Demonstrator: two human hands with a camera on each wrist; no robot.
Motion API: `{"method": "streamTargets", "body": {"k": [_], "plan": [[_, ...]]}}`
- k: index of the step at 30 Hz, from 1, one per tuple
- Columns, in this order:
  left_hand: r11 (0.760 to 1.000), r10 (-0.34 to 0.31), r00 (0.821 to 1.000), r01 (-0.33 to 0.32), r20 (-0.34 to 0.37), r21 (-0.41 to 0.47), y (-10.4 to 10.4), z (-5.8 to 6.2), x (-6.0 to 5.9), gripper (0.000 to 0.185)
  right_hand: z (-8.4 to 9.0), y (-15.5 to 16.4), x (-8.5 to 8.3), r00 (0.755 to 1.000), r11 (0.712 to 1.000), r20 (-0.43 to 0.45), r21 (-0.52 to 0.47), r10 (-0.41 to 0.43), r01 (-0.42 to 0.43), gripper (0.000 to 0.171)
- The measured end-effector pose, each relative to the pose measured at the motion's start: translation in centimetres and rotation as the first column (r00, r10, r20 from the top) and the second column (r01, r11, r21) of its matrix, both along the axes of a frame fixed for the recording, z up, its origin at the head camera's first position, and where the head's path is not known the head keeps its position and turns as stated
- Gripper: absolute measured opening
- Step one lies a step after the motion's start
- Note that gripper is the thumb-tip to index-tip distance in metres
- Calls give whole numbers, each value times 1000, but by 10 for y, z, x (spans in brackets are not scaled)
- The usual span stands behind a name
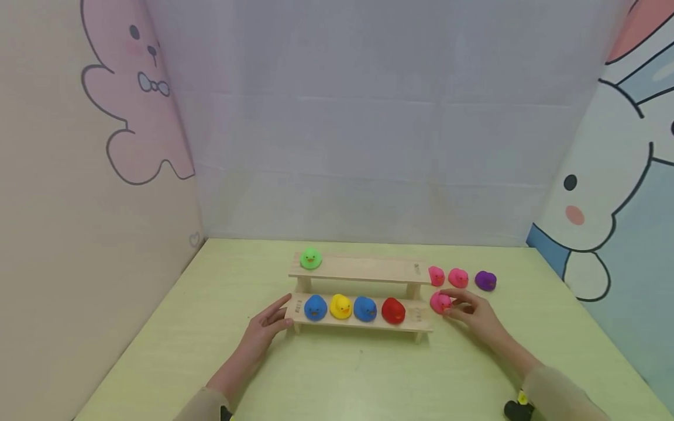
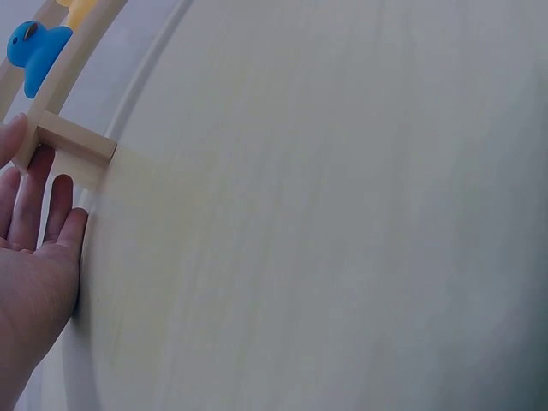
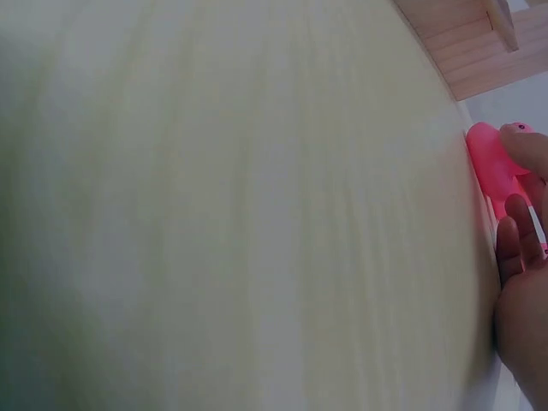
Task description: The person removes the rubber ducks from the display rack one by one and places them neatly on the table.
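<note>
Right now the right hand point(image 1: 476, 316) sits on the green table point(image 1: 342, 374) just off the right end of the wooden rack point(image 1: 360, 292), w/ its fingertips on a pink duck point(image 1: 440, 302). That duck stands on the tabletop, not on the rack, just beside the end of the lower shelf. Thumb and fingers curl around its right side, so it reads as a light pinch; the duck pokes out left of the fingertips, toward the rack. Right wrist view agrees: pink duck point(image 3: 490, 163) squeezed between fingers point(image 3: 514, 240) and table, rack end above.

Left hand point(image 1: 271, 321) is at the opp. end of the rack, fingers straight and relaxed, tips touching the left end of the lower shelf. It grips nothing. Left wrist view shows the flat palm point(image 2: 34, 274) against the rack's leg, w/ a blue duck point(image 2: 34, 51) further up.

Lower shelf, left to right: blue duck point(image 1: 315, 307), yellow duck point(image 1: 340, 306), second blue duck point(image 1: 365, 309), red duck point(image 1: 392, 310). Upper shelf has one green duck point(image 1: 310, 258) near its left end.

Behind the held duck, on the table right of the rack: two more pink ducks point(image 1: 436, 275) point(image 1: 458, 278) and a purple duck point(image 1: 485, 280) in a row, near each other, apart from the hand.
</note>
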State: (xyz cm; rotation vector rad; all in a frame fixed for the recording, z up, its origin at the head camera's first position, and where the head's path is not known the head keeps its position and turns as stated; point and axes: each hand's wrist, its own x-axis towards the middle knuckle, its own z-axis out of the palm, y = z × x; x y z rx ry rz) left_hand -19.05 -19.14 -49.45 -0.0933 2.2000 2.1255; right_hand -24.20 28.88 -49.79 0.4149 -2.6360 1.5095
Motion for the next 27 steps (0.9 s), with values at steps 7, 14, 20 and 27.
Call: {"method": "streamTargets", "body": {"k": [7, 14, 20, 27], "plan": [[1000, -7, 1000, 7, 3, -4, 0, 1, 0, 58, 0, 2, 0, 1000, 1000, -10, -5, 20, -20, 44], [1000, -5, 1000, 5, 9, 3, 0, 0, -1, 58, -3, 4, -1, 1000, 1000, 21, -7, 16, -16, 43], [1000, -2, 1000, 2, 12, 3, 0, 0, 0, 58, -4, 4, -1, 999, 1000, 25, -23, 20, -19, 43], [1000, -8, 1000, 8, 15, -7, 1, 3, 0, 57, -4, 5, -2, 998, 999, 51, -21, 31, -30, 44]]}}
